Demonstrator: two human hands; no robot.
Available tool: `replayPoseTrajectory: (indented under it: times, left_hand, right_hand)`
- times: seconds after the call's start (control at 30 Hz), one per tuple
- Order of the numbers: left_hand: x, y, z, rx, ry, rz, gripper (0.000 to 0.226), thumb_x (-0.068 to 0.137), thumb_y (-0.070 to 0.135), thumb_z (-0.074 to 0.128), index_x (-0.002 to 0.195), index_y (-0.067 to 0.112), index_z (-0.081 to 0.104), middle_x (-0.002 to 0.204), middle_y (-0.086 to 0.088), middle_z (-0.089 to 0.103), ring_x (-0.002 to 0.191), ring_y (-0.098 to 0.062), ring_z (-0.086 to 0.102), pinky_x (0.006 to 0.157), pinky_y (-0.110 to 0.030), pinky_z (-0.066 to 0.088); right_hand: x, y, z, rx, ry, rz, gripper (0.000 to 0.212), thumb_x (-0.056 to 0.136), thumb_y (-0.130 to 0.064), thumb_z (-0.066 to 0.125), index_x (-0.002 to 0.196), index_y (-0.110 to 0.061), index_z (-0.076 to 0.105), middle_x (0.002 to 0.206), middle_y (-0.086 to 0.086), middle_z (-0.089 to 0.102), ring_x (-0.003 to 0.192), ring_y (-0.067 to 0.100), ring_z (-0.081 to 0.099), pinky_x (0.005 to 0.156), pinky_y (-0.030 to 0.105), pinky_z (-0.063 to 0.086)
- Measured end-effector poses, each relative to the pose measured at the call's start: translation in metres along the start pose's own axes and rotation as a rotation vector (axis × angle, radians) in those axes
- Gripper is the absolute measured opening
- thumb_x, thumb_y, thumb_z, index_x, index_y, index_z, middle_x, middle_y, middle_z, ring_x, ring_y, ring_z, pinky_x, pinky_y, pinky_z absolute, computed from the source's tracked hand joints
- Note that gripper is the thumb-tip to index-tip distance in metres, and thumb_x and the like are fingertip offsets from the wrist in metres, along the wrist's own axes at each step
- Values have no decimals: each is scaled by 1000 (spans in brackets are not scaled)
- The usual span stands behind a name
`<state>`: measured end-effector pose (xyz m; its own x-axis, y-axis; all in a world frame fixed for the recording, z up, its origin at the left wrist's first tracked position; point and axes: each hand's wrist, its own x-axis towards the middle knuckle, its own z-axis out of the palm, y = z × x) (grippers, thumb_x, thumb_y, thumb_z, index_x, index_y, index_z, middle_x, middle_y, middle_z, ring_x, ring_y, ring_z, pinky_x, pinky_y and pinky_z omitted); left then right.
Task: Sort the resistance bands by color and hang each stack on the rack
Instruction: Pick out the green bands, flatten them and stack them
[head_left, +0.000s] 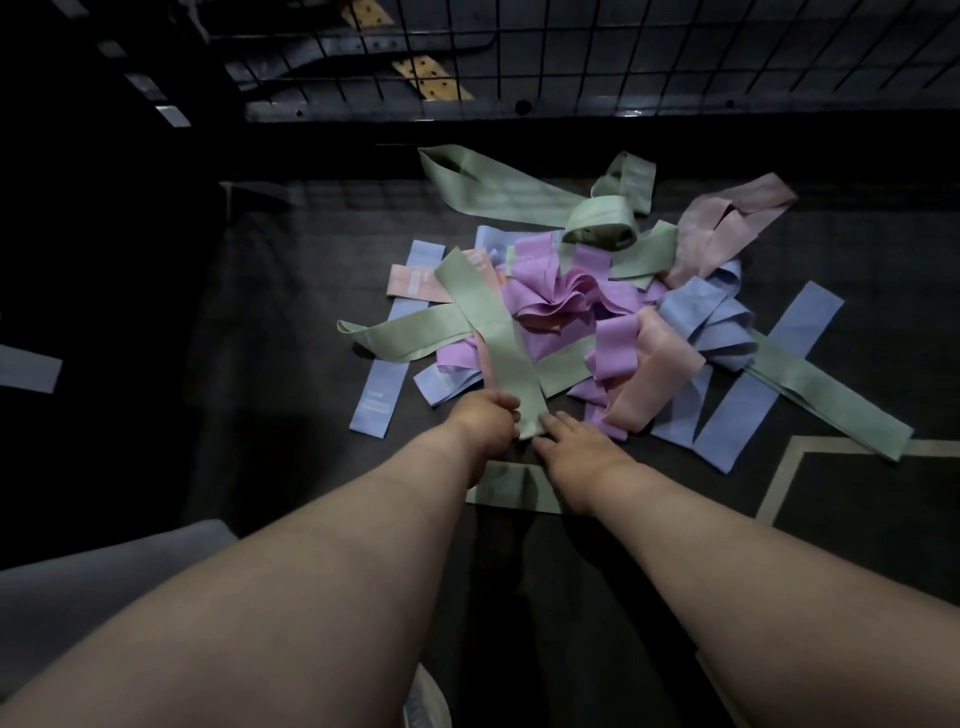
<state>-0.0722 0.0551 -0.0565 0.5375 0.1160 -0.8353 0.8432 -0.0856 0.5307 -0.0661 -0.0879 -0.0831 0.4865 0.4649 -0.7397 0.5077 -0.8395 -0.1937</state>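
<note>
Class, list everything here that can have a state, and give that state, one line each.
pile of bands, mixed colours, unsorted.
green band, lies across the pile, near end held.
left hand, grips that end.
right hand, fingers straight, touching that end.
second green band, flat under the wrists.
wire rack, no band seen hanging.

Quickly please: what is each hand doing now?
Left hand: grips the green band at its near end.
Right hand: open, fingertips touching that band.
</note>
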Motion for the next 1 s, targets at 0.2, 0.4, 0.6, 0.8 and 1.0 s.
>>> replayPoseTrajectory:
  times: [0.2,0.4,0.6,0.8,1.0]
  left_hand:
    - [-7,2,1,181,5,220,42,94,-6,57,135,6,58,134,-16,62,101,-14,56,83,-22,48]
    - [-20,47,0,205,89,501,39,81,-2,74,113,17,60,101,3,62,87,-10,60,76,-13,45]
    - [-62,96,-11,155,-104,539,16,83,9,81,97,7,73,89,-8,74,81,-14,67,80,-29,57]
    - [-113,123,-29,163,-305,454,25,86,7,75,108,-5,69,91,-13,72,81,-22,66,75,-30,53]
    - [-161,108,-41,167,-294,355,7,84,13,77,88,8,78,95,-14,73,85,-24,67,79,-30,50]
  right_hand:
    - [-15,2,-17,345,370,-11,47,94,-6,52,140,-15,54,143,8,51,132,28,49,108,38,40]
    - [-61,7,-70,486,905,-26,10,88,-19,73,98,-15,73,96,5,72,90,28,66,81,42,53]
    - [-101,16,-134,1049,1017,22,22,96,-9,62,115,-20,63,88,-13,63,80,-1,59,75,11,46]
    - [-140,25,-161,1658,841,70,17,104,-10,52,115,-3,64,108,18,69,87,25,71,61,33,61]
    - [-191,33,-168,1897,879,156,14,106,-11,48,112,-8,61,97,12,70,72,19,72,60,31,60]
